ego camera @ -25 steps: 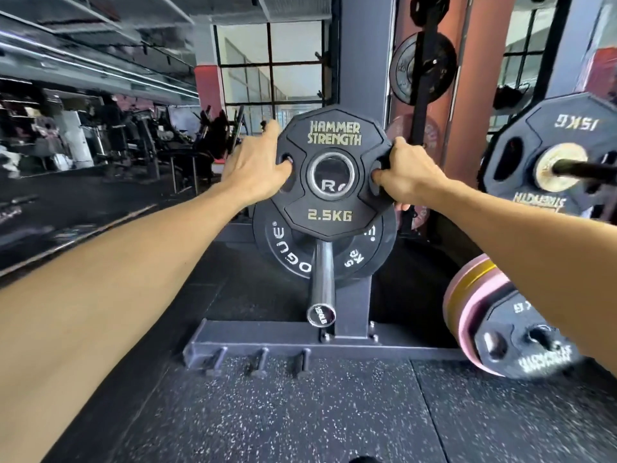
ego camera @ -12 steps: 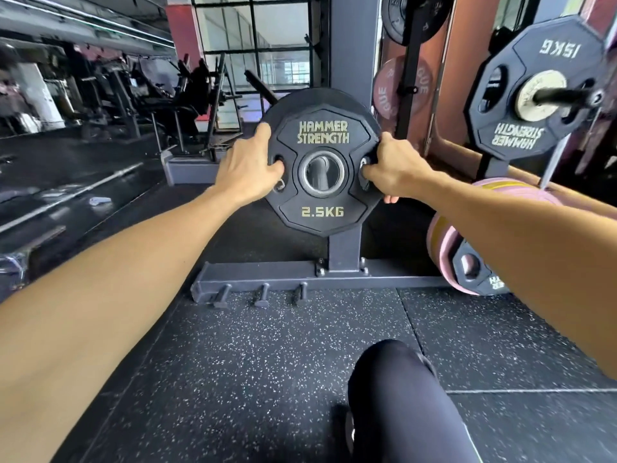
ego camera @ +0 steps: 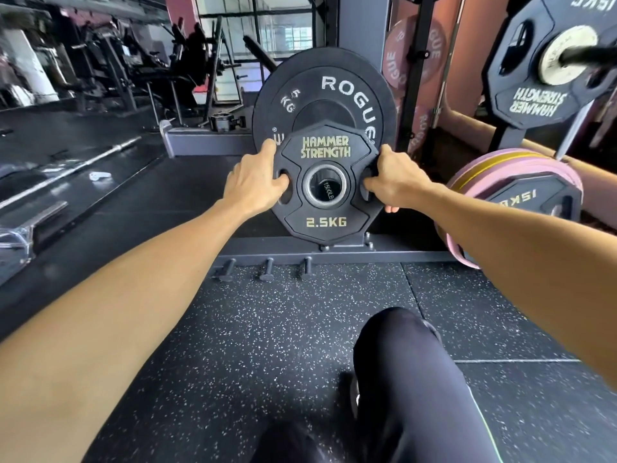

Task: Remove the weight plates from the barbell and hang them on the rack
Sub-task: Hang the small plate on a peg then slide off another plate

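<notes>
The left hand (ego camera: 255, 185) and right hand (ego camera: 395, 188) are gripping the 2.5 kg plate (ego camera: 325, 187) at nine and three o'clock, its bore lining up over the rack's peg (ego camera: 327, 190). A 5 kg plate (ego camera: 324, 95) is hanging behind it. Tilting could be jamming the bore or pinching fingers.

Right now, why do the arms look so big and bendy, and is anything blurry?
Head view: the wide lens stretches things near the edges, so the forearms balloon. The 2.5KG plate, held by the left hand and right hand, is sharp. The bar end at top right is smeared, and the far-left machines look soft.
</notes>
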Tool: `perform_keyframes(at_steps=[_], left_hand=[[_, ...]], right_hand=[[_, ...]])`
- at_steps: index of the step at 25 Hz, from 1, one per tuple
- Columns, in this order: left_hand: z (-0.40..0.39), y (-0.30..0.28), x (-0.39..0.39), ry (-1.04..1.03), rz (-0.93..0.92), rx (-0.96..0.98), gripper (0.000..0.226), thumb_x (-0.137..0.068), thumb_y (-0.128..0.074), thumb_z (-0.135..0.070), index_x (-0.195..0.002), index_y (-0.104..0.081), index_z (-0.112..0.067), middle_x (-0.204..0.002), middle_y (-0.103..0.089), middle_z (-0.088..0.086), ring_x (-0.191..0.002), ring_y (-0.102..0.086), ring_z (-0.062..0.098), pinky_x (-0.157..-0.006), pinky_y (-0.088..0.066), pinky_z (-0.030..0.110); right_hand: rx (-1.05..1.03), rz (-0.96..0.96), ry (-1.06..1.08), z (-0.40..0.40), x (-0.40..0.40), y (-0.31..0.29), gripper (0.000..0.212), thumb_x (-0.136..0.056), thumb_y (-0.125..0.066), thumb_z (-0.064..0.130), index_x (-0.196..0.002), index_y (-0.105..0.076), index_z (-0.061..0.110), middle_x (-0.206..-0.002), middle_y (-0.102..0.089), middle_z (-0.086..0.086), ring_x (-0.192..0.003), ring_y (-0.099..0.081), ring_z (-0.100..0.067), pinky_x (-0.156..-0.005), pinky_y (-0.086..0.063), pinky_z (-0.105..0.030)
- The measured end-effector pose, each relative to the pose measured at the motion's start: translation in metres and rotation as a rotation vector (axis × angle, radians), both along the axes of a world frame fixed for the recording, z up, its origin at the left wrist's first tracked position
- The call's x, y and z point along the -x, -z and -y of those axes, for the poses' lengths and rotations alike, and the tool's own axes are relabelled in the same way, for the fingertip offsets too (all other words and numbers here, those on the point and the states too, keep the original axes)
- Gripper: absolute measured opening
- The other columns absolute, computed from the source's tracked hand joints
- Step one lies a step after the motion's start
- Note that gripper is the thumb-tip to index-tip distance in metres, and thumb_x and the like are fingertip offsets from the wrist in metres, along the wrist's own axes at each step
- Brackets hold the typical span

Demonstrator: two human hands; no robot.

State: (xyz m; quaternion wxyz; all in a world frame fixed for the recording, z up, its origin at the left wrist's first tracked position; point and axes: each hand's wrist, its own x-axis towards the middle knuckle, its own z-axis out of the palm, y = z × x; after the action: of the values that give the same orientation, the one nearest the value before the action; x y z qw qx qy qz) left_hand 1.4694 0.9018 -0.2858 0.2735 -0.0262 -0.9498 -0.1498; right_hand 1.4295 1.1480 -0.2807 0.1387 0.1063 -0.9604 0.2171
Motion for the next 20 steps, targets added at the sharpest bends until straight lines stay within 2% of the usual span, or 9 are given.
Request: perform_keyframes(at_steps=[3,8,13,20], left_hand=[[0.002,0.01,0.004,0.002,0.015,-0.006,0.028,-0.09,-0.055,-0.026,-0.098,-0.029,-0.02,-0.068,-0.05,0.004,-0.06,-0.05,0.028,-0.058,-0.037,0.038],[0.003,0.021,0.016,-0.001,0.029,-0.026,0.027,-0.093,-0.053,-0.028,-0.101,-0.029,-0.02,-0.067,-0.051,0.003,-0.058,-0.049,0.026,-0.058,-0.037,0.037],[-0.002,0.03,0.03,0.016,0.028,-0.026,0.038,-0.095,-0.05,-0.028,-0.125,-0.033,-0.01,-0.062,-0.049,0.003,-0.052,-0.044,0.021,-0.055,-0.034,0.035],[0.003,0.047,0.039,0.03,-0.079,0.024,0.038,-0.096,-0.049,-0.026,-0.124,-0.035,-0.006,-0.053,-0.042,0.0,-0.044,-0.037,0.02,-0.056,-0.036,0.036]], right_hand=[[0.006,0.038,0.001,0.002,0.004,0.009,0.026,-0.082,-0.057,0.023,-0.097,-0.039,0.014,-0.068,-0.056,-0.004,-0.045,-0.061,-0.022,-0.047,-0.035,-0.029],[0.01,0.04,0.013,0.007,0.013,0.014,0.029,-0.083,-0.059,0.021,-0.1,-0.038,0.013,-0.087,-0.056,-0.008,-0.069,-0.061,-0.033,-0.068,-0.049,-0.039],[0.055,0.076,0.024,0.003,0.019,0.017,0.032,-0.084,-0.062,0.019,-0.102,-0.036,0.014,-0.096,-0.06,-0.014,-0.08,-0.065,-0.037,-0.079,-0.054,-0.046],[0.114,-0.085,0.024,0.002,0.027,0.038,0.034,-0.082,-0.062,0.018,-0.099,-0.032,0.018,-0.086,-0.054,-0.01,-0.075,-0.051,-0.036,-0.065,-0.039,-0.038]])
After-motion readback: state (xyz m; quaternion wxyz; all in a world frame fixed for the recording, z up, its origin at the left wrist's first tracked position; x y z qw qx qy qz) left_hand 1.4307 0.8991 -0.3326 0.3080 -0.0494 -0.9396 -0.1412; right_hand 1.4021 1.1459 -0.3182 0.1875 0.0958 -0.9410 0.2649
